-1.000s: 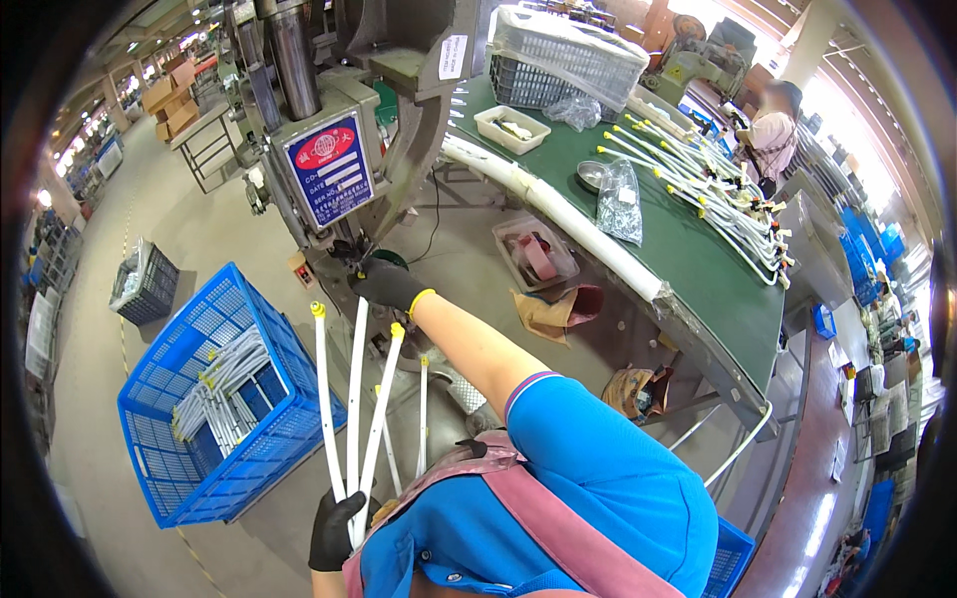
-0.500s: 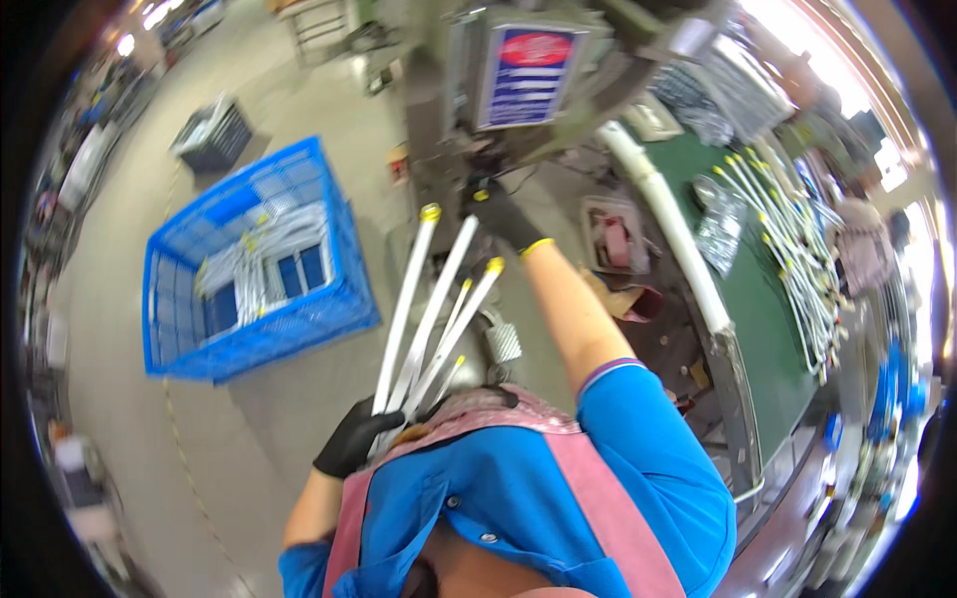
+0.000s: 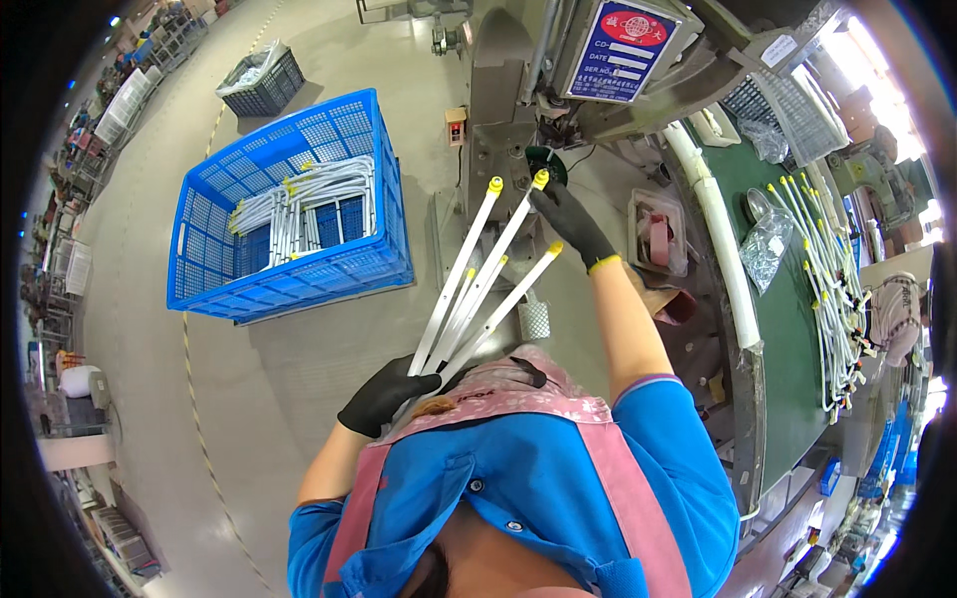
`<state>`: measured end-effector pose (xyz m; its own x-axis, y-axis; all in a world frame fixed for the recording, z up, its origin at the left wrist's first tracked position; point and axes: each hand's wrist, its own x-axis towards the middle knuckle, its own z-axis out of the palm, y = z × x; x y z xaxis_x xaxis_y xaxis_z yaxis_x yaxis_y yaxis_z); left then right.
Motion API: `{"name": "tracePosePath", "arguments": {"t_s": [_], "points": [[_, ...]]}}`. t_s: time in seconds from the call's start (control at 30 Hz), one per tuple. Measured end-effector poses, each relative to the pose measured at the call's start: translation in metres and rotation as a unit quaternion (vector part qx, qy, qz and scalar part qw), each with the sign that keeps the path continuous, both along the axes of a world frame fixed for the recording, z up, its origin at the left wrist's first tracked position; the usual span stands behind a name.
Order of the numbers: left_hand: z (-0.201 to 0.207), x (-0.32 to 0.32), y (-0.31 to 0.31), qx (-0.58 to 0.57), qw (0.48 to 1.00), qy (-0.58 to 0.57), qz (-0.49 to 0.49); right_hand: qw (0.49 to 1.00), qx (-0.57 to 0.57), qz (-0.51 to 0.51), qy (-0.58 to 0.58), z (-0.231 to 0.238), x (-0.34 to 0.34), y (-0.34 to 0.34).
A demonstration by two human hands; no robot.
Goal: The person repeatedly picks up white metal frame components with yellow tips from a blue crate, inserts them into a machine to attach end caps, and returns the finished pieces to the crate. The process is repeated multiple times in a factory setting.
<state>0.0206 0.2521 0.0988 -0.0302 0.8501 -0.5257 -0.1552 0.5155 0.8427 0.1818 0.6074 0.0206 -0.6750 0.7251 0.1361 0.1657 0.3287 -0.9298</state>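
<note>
In my black-gloved left hand (image 3: 391, 395), low in front of my apron, the lower ends of several slim white tubes (image 3: 462, 274) are gripped. They fan upward, and yellow caps (image 3: 495, 185) top them. My right hand (image 3: 570, 221), also in a black glove, reaches forward with its fingers closed at the capped upper end of the middle tube. Its fingertips are partly hidden. Just beyond that hand stands a grey machine (image 3: 495, 95), with a dark round part (image 3: 545, 159) beside the fingertips.
A blue crate (image 3: 289, 274) holding white tubes stands on the floor at left, with a dark basket (image 3: 261, 85) behind it. At right, a green worktable (image 3: 773, 399) bears more yellow-tipped tubes (image 3: 822, 284) and a clear plastic bag (image 3: 768, 249). A tray (image 3: 658, 234) sits near the table's edge.
The view has shifted, so the crate and machine appear elsewhere in the picture. The middle tube's yellow cap now shows plainly beside my right fingers. My left hand keeps its hold on the tubes.
</note>
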Motion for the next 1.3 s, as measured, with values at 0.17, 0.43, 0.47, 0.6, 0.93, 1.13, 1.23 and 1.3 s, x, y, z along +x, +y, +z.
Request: {"name": "tracePosePath", "arguments": {"t_s": [0.17,0.43,0.47,0.6,0.93,1.13,1.23,1.3], "points": [[-0.015,0.000,0.001,-0.012,0.998,-0.065,-0.024,0.990,-0.134,-0.018,-0.029,0.005,0.034,-0.036],[-0.014,0.006,0.001,-0.009,0.999,-0.022,-0.025,0.990,-0.113,-0.079,0.035,-0.008,0.029,-0.029],[-0.012,0.007,0.001,0.004,1.000,-0.019,-0.021,0.989,-0.118,-0.083,0.044,-0.008,0.027,-0.028],[-0.009,0.011,0.001,0.004,1.000,0.007,-0.021,0.987,-0.098,-0.094,0.080,-0.003,0.018,-0.029],[0.006,0.015,0.002,0.025,0.999,0.013,0.019,0.986,0.004,-0.165,0.028,0.040,0.012,-0.033],[0.013,0.014,0.006,0.049,0.994,0.006,0.094,0.976,0.040,-0.159,0.145,0.048,-0.009,-0.017],[0.005,0.013,0.002,0.024,0.993,0.033,0.107,0.982,0.066,-0.130,0.117,0.052,-0.019,-0.009],[-0.004,0.013,0.001,0.037,0.993,0.054,0.098,0.966,-0.036,-0.076,0.245,0.051,-0.031,-0.010]]}}
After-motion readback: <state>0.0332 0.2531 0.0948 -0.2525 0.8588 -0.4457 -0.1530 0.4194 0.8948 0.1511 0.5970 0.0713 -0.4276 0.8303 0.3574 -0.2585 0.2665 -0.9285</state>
